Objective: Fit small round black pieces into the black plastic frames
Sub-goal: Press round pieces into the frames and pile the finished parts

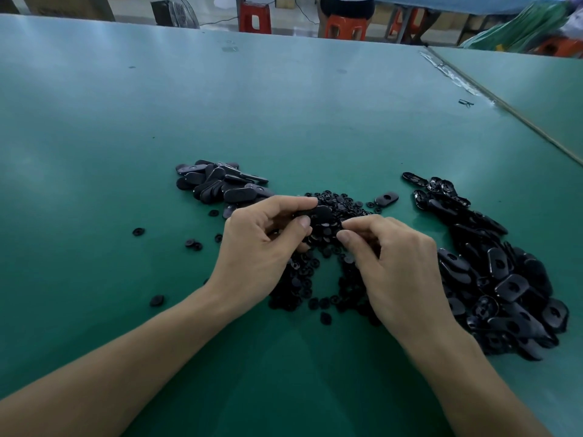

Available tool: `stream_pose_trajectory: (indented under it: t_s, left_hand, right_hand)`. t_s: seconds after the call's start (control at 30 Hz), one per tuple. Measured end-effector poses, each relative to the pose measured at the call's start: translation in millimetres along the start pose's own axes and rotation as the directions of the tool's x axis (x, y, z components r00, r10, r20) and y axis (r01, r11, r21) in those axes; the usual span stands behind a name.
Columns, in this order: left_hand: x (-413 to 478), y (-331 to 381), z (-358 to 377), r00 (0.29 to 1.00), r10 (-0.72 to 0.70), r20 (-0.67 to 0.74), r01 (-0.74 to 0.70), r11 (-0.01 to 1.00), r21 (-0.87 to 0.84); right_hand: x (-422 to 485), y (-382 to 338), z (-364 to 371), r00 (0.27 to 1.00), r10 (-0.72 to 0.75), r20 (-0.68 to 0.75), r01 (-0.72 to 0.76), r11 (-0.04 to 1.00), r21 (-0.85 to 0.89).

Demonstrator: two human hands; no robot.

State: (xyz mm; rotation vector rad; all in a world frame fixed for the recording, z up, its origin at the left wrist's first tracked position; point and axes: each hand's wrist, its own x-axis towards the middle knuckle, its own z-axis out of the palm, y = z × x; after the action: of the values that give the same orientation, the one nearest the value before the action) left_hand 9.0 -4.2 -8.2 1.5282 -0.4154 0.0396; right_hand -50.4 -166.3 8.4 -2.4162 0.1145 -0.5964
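My left hand [262,244] grips a flat black plastic frame [318,214] between thumb and forefinger, just above a heap of small round black pieces [328,272]. Close to its right, my right hand [391,263] pinches thumb and forefinger together over the same heap; whatever sits between the fingertips is too small and dark to make out. A pile of black frames [501,279] lies to the right. Another pile of frames [217,182] lies at the back left. One single frame [386,197] rests behind the heap.
Stray round pieces [193,243] dot the green table [284,105] left of my hands. A seam [504,105] joins a second table at the right. Red stools [255,17], a fan and a seated person are beyond the far edge.
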Motion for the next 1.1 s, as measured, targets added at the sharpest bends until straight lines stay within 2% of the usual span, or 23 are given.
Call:
stream_pose_trajectory:
  t_s: [0.13,0.37,0.57,0.83,0.93,1.1]
  left_hand:
    - [-0.5,0.5,0.1,1.0,-0.013,0.002,0.013,1.0,0.004]
    - [-1.1,-0.1,-0.5,0.999,-0.037,0.021,0.037,0.999,0.03]
    - [-1.5,-1.2,0.4,0.999,-0.041,0.023,0.04,0.998,0.044]
    - [-2.5,1.3,0.3,0.998,-0.054,0.023,0.052,0.996,0.067]
    - [-3.0,1.4,0.5,0.999,-0.043,0.018,0.041,0.994,0.106]
    - [-3.4,1.8,0.8,0.999,-0.037,0.03,0.033,0.991,0.128]
  right_hand:
    - [-1.0,0.8,0.6,0.997,0.017,0.079,-0.019,1.0,0.018]
    - [-1.0,-1.8,-0.6,0.997,0.041,0.065,-0.046,0.996,0.082]
    - [-2.2,0.8,-1.5,0.994,0.03,0.103,-0.031,0.999,0.011]
    - [-1.1,0.4,-0.3,0.999,-0.016,-0.03,0.021,0.984,0.177]
    - [-1.3,-0.9,0.4,0.996,-0.051,-0.073,0.064,0.982,0.176]
    - [-1.5,-3.0,0.0,0.997,-0.021,-0.081,0.042,0.962,0.269]
